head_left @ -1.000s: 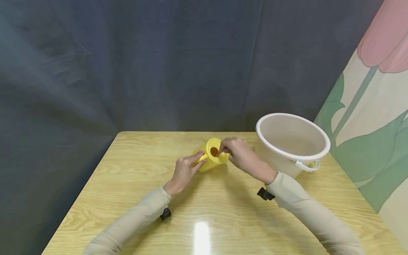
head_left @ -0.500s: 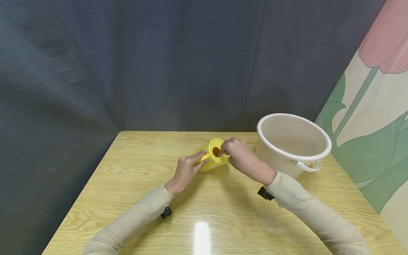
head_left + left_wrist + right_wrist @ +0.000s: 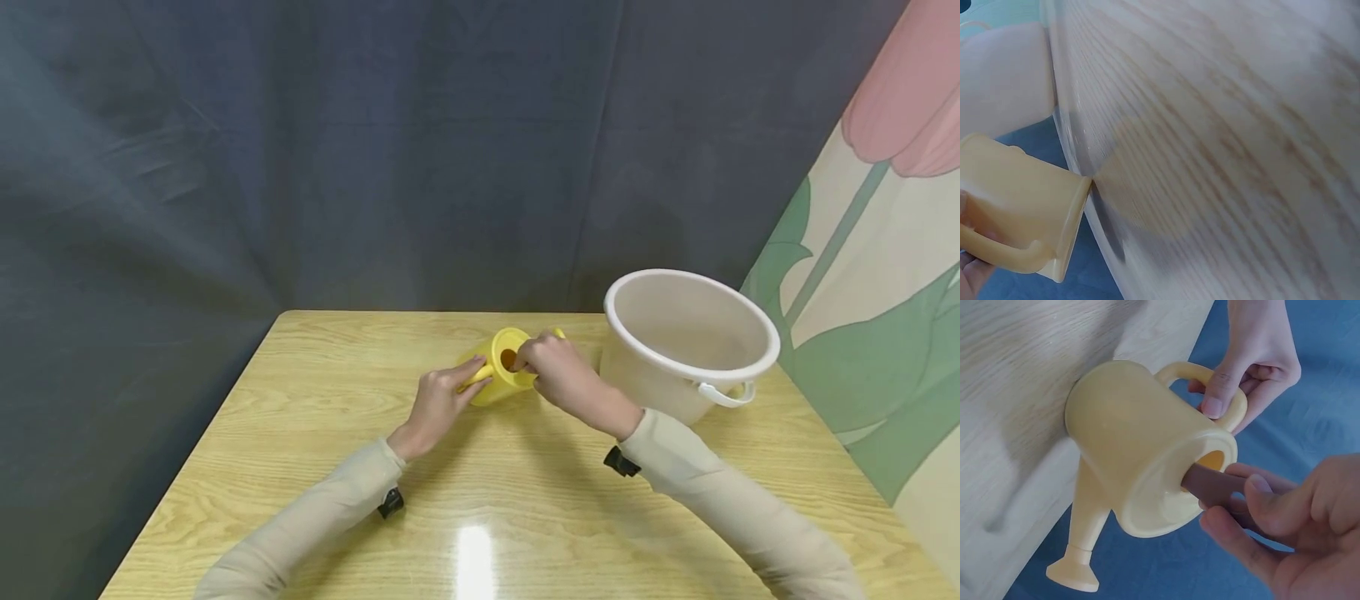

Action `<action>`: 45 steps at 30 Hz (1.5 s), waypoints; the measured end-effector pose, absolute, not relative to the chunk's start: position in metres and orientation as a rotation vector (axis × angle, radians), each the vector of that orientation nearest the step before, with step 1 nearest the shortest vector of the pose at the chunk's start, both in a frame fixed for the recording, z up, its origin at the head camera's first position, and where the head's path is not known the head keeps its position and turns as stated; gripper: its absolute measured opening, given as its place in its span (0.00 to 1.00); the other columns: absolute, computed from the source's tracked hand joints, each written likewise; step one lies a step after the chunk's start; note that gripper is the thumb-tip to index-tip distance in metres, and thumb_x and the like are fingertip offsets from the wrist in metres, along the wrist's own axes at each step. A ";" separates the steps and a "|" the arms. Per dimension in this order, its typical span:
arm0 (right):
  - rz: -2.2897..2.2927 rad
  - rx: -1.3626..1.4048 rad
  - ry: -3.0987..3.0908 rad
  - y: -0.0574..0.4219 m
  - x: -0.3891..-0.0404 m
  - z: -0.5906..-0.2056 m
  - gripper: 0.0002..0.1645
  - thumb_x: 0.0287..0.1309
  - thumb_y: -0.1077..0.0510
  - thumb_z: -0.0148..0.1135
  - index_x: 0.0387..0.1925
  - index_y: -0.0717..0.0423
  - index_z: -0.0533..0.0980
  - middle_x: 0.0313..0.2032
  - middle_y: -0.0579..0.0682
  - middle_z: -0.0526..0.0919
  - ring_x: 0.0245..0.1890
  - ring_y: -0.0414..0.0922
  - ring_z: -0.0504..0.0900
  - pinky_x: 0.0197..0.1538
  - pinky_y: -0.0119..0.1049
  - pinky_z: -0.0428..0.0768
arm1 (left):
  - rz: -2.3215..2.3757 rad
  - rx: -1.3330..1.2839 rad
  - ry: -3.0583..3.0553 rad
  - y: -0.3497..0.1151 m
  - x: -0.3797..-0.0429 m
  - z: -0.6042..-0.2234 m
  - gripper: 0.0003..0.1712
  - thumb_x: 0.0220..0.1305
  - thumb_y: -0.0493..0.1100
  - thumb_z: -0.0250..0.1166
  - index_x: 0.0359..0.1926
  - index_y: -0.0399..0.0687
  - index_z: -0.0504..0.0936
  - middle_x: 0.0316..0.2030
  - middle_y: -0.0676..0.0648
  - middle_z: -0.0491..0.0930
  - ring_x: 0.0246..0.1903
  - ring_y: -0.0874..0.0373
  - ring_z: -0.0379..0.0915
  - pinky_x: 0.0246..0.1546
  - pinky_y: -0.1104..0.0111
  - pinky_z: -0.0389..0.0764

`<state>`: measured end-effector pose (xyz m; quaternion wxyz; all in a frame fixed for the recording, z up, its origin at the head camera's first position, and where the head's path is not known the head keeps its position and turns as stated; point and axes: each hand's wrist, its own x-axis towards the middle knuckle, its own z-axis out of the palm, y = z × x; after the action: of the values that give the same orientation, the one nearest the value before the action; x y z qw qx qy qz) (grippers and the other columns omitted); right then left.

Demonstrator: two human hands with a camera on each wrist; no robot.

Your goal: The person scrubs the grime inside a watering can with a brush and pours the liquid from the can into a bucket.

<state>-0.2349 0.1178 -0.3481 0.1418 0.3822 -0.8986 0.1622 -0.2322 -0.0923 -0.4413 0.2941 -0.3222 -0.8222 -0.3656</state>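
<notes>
A yellow watering can stands tilted on the table, its top opening facing the person. My left hand grips its loop handle with fingers and thumb. In the right wrist view, my right hand pinches a flat brown piece with a hole in it. The piece's far end is inside the can's opening and hidden there, so its whole shape does not show. The spout, ending in a wide rose, points away from the handle side. In the left wrist view the can meets the tabletop at its base edge.
A large whitish bucket with a white bail handle stands to the right of the can, close to my right hand. Dark blue cloth hangs behind the wooden table. A flower-painted wall borders the right side.
My right hand has dipped slightly at the can's opening, and the yellow spout tip now shows above its knuckles. The left hand and can have barely moved.
</notes>
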 end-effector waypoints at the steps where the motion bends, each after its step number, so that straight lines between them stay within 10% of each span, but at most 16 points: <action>1: 0.473 1.112 -2.603 0.118 -0.235 -0.348 0.25 0.37 0.88 0.54 0.27 0.62 0.86 0.28 0.51 0.86 0.28 0.45 0.81 0.31 0.39 0.84 | -0.972 -0.856 -2.191 -0.093 -0.232 -0.442 0.20 0.59 0.34 0.72 0.52 0.34 0.82 0.49 0.36 0.81 0.45 0.46 0.83 0.43 0.73 0.82; 14: 0.378 1.115 -2.565 0.114 -0.234 -0.352 0.07 0.53 0.74 0.68 0.26 0.63 0.85 0.37 0.61 0.83 0.38 0.55 0.82 0.37 0.45 0.86 | -0.965 -0.821 -2.167 -0.093 -0.233 -0.444 0.19 0.59 0.35 0.72 0.51 0.33 0.83 0.47 0.35 0.81 0.44 0.46 0.83 0.43 0.71 0.83; 25: 0.223 0.999 -2.557 0.112 -0.228 -0.355 0.22 0.44 0.82 0.66 0.32 0.56 0.88 0.33 0.55 0.77 0.35 0.51 0.77 0.29 0.40 0.82 | -0.941 -0.836 -2.169 -0.093 -0.232 -0.444 0.20 0.58 0.35 0.72 0.52 0.35 0.83 0.47 0.36 0.82 0.44 0.47 0.83 0.43 0.71 0.83; 45: -0.035 0.873 -2.450 0.105 -0.216 -0.351 0.12 0.47 0.75 0.72 0.26 0.55 0.85 0.27 0.53 0.71 0.29 0.49 0.71 0.25 0.36 0.79 | -0.904 -0.831 -2.160 -0.088 -0.233 -0.440 0.19 0.58 0.35 0.72 0.51 0.34 0.83 0.47 0.37 0.83 0.42 0.48 0.84 0.41 0.69 0.84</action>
<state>-0.2159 0.1052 -0.3505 0.2668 0.3234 -0.9078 -0.0128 -0.2330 -0.0883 -0.4405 0.3226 -0.3166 -0.8229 -0.3443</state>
